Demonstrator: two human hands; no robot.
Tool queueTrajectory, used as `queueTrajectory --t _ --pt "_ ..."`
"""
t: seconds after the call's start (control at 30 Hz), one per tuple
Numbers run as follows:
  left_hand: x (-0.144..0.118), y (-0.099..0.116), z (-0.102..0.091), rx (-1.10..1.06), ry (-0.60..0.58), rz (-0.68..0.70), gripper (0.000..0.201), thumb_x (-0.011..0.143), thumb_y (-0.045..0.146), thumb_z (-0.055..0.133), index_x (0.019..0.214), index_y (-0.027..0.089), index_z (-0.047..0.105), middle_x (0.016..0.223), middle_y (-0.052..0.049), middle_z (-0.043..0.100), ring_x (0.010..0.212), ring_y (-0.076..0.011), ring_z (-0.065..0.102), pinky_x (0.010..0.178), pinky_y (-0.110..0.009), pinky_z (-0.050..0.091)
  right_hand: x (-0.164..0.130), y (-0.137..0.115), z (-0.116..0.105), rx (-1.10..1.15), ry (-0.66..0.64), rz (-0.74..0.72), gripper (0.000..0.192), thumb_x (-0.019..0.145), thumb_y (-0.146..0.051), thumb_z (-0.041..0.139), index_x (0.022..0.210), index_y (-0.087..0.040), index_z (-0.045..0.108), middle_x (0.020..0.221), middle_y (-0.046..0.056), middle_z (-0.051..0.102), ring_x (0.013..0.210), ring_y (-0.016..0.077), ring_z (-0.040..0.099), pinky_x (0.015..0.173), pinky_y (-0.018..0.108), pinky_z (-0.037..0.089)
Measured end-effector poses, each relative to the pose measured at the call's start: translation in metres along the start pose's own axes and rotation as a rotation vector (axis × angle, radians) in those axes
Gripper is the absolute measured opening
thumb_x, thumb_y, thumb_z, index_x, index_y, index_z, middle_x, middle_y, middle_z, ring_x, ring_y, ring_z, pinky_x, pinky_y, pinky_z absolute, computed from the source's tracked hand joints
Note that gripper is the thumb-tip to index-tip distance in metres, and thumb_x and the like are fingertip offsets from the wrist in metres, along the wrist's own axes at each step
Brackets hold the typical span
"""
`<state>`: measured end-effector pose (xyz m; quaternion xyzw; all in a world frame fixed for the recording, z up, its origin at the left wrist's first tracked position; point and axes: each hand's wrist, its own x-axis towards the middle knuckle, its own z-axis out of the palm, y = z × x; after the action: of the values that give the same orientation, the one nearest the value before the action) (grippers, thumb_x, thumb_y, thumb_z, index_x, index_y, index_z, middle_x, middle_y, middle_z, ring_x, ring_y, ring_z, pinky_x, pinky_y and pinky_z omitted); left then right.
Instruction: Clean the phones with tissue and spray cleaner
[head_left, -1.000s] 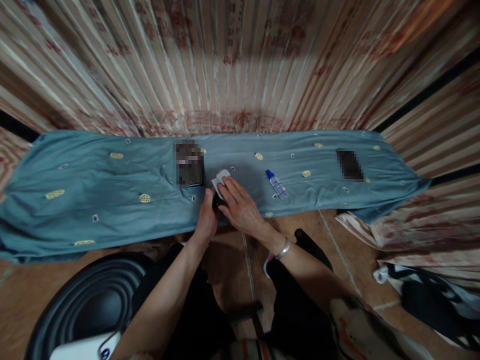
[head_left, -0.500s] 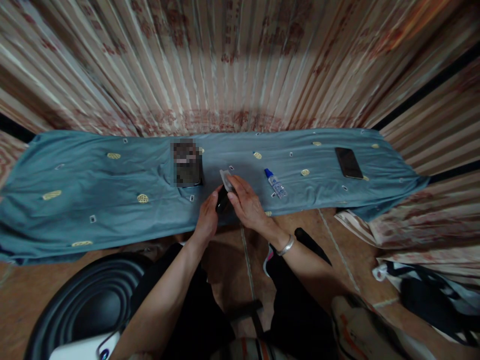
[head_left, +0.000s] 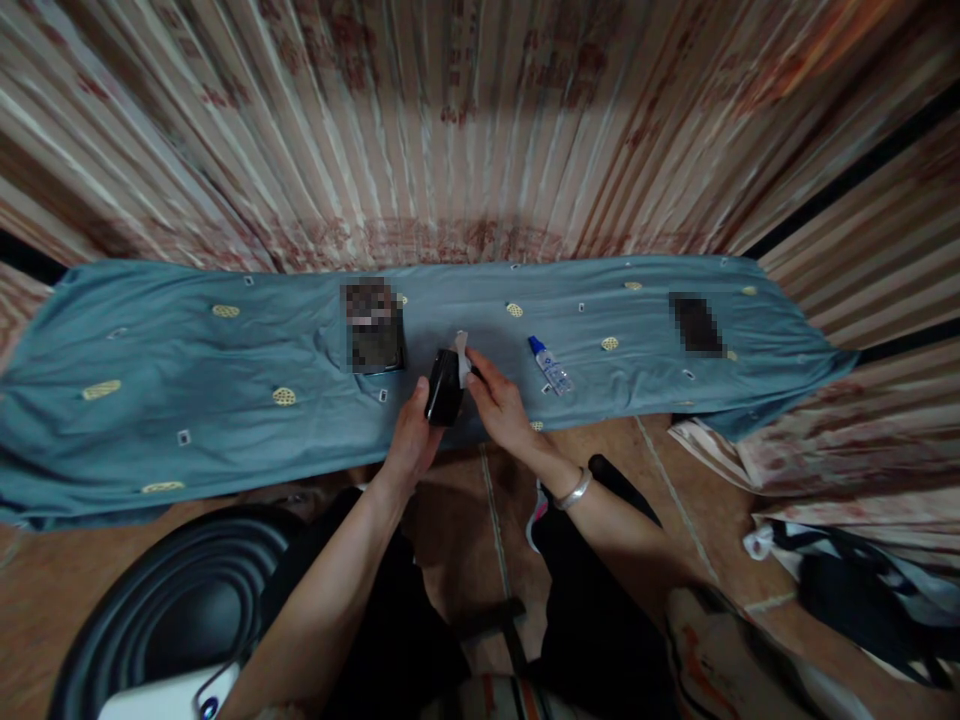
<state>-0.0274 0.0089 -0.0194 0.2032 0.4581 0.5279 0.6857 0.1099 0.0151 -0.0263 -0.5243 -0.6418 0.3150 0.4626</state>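
Black phone (head_left: 444, 400) is up off the tabletop (head_left: 225, 370), tilted on edge in the left hand (head_left: 411, 445), whose grip only wraps its lower end. Right hand (head_left: 499, 405) pinches a small white wipe (head_left: 462, 357) against its top edge. Pushing too hard there could probably lever it loose, with the little blue-capped bottle (head_left: 551, 365) sitting nearby.
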Motion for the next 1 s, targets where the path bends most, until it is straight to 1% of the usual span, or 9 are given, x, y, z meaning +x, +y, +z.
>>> queueTrajectory --t 0.13,0.3,0.5,0.6,0.7,0.77,0.83,0.9,1.0 --pt "0.002 0.0 0.001 -0.049 -0.014 -0.024 0.031 0.091 0.042 0.056 0.102 0.015 0.068 0.098 -0.009 0.075 0.102 -0.0227 0.068 0.089 -0.035 0.054 -0.003 -0.002 0.004 0.019 -0.011 0.017 0.052 0.097 -0.039 0.044 0.146 -0.023 0.048 0.149 0.004 0.053 0.14 0.0195 0.047 0.12 0.039 0.033" --pt "0.007 0.004 -0.001 -0.143 0.01 -0.05 0.034 0.094 0.04 0.052 0.111 0.016 0.068 0.109 -0.009 0.074 0.111 -0.0216 0.066 0.099 -0.035 0.051 -0.014 -0.006 0.016 0.019 -0.074 0.049 0.05 0.097 -0.032 0.045 0.145 -0.021 0.049 0.147 0.007 0.054 0.137 0.0211 0.05 0.118 0.042 0.035" --pt "0.011 0.01 -0.006 -0.125 0.023 -0.027 0.037 0.095 0.041 0.05 0.11 0.014 0.07 0.109 -0.01 0.075 0.116 -0.0214 0.065 0.105 -0.035 0.047 -0.025 -0.009 0.025 0.044 -0.131 0.068 0.048 0.097 -0.03 0.047 0.144 -0.025 0.05 0.146 0.005 0.056 0.135 0.0217 0.053 0.117 0.044 0.038" --pt "0.011 0.014 -0.005 -0.171 0.038 -0.034 0.036 0.098 0.039 0.046 0.102 0.014 0.071 0.102 -0.009 0.076 0.109 -0.0189 0.068 0.104 -0.032 0.048 -0.029 -0.011 0.026 0.055 -0.167 0.074 0.047 0.097 -0.031 0.048 0.144 -0.024 0.051 0.144 0.006 0.057 0.134 0.0218 0.054 0.116 0.043 0.04" --pt "0.011 0.02 -0.004 -0.245 0.091 -0.049 0.038 0.1 0.036 0.041 0.091 0.014 0.071 0.086 -0.005 0.076 0.092 -0.0154 0.071 0.099 -0.028 0.051 -0.033 -0.015 0.028 0.052 -0.201 0.079 0.048 0.097 -0.032 0.047 0.143 -0.019 0.052 0.144 0.011 0.057 0.134 0.0236 0.054 0.116 0.044 0.04" --pt "0.01 0.023 -0.004 -0.266 0.093 -0.059 0.04 0.101 0.036 0.04 0.089 0.014 0.07 0.08 -0.004 0.075 0.081 -0.0137 0.07 0.095 -0.027 0.053 -0.035 -0.017 0.028 0.05 -0.22 0.074 0.049 0.097 -0.032 0.046 0.143 -0.017 0.052 0.145 0.012 0.056 0.134 0.0245 0.054 0.115 0.046 0.04" --pt "0.011 0.025 -0.006 -0.268 0.065 -0.068 0.042 0.101 0.038 0.038 0.091 0.013 0.071 0.08 -0.004 0.074 0.077 -0.0139 0.07 0.091 -0.028 0.055 -0.036 -0.018 0.028 0.052 -0.23 0.068 0.048 0.097 -0.032 0.046 0.142 -0.018 0.052 0.144 0.012 0.057 0.134 0.0243 0.054 0.115 0.046 0.04" --pt "0.012 0.026 -0.008 -0.26 0.038 -0.078 0.044 0.1 0.042 0.039 0.093 0.013 0.071 0.081 -0.006 0.074 0.078 -0.0154 0.07 0.087 -0.03 0.056 -0.035 -0.018 0.027 0.059 -0.229 0.075 0.047 0.097 -0.033 0.046 0.141 -0.02 0.054 0.143 0.01 0.058 0.133 0.0234 0.055 0.115 0.044 0.04" --pt "0.013 0.025 -0.01 -0.258 0.028 -0.067 0.038 0.098 0.04 0.045 0.093 0.014 0.071 0.082 -0.005 0.074 0.075 -0.0149 0.069 0.08 -0.027 0.056 -0.033 -0.015 0.026 0.089 -0.208 0.102 0.043 0.096 -0.033 0.049 0.137 -0.024 0.058 0.139 0.006 0.062 0.13 0.0221 0.058 0.114 0.043 0.042"
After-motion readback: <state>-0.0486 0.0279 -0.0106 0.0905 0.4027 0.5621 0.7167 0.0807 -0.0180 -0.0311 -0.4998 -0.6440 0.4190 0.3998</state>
